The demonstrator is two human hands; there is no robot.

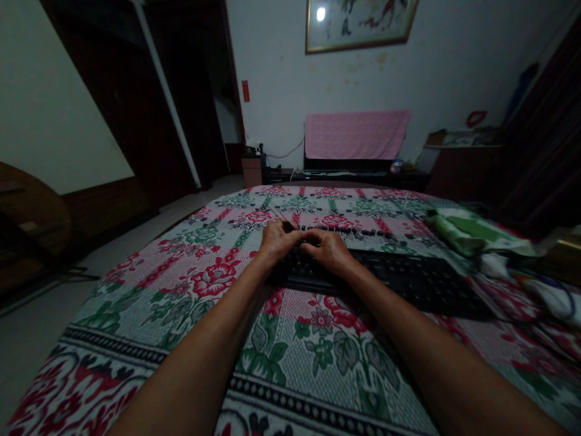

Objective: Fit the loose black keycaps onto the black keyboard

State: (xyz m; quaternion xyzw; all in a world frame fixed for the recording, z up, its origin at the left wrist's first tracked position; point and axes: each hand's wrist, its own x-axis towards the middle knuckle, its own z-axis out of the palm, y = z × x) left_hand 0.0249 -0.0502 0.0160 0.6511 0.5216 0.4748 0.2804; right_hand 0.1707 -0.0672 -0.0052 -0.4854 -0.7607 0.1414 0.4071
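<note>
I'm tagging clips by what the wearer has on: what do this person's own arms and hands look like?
The left hand and right hand are ungloved, and both forearms show no sleeve, watch or bracelet. It's too dim to rule out rings.

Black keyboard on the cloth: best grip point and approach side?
Probably the right half of the keyboard, held across its two long edges, coming from above and the right. It's a long, thin slab lying flat on the patterned cloth; the left hand and right hand are over its left part, while much of the right half is exposed.
</note>
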